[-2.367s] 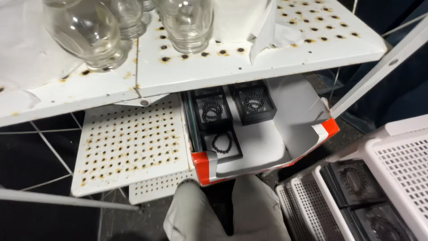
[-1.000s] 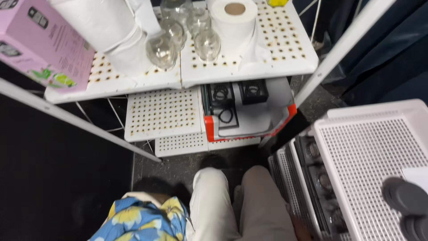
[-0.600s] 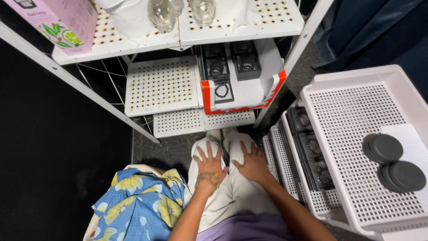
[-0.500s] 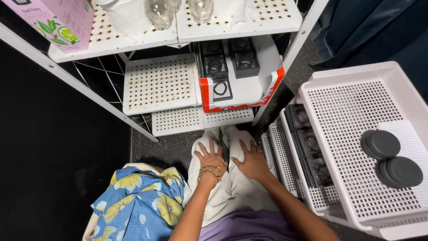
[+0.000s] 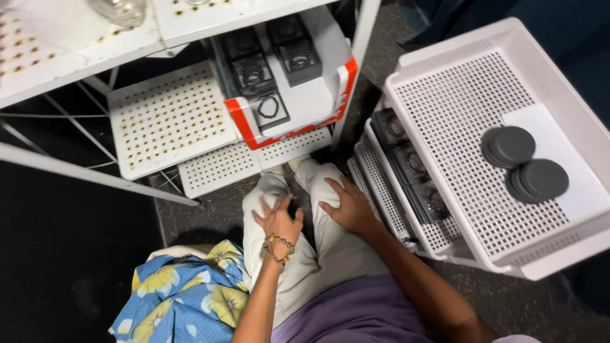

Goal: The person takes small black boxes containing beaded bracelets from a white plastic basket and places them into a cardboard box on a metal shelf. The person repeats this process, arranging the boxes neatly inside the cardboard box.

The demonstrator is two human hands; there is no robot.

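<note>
I see my left hand (image 5: 278, 221) and right hand (image 5: 346, 204) resting flat and empty on pale trousers (image 5: 324, 248), the orange-edged box (image 5: 289, 124) at twelve o'clock.

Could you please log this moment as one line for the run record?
left hand: flat on left knee | right hand: flat on right knee | holding: nothing

Two grey round discs (image 5: 524, 164) in the white perforated tray (image 5: 445, 95). Three dark bracelet boxes (image 5: 410, 164) in the tier under that tray. Four more such boxes (image 5: 267, 63) in the red-and-white carton (image 5: 346, 76) left of that tray. Two hands, left hand (image 5: 278, 221) and right hand (image 5: 343, 206), below that carton.
</note>
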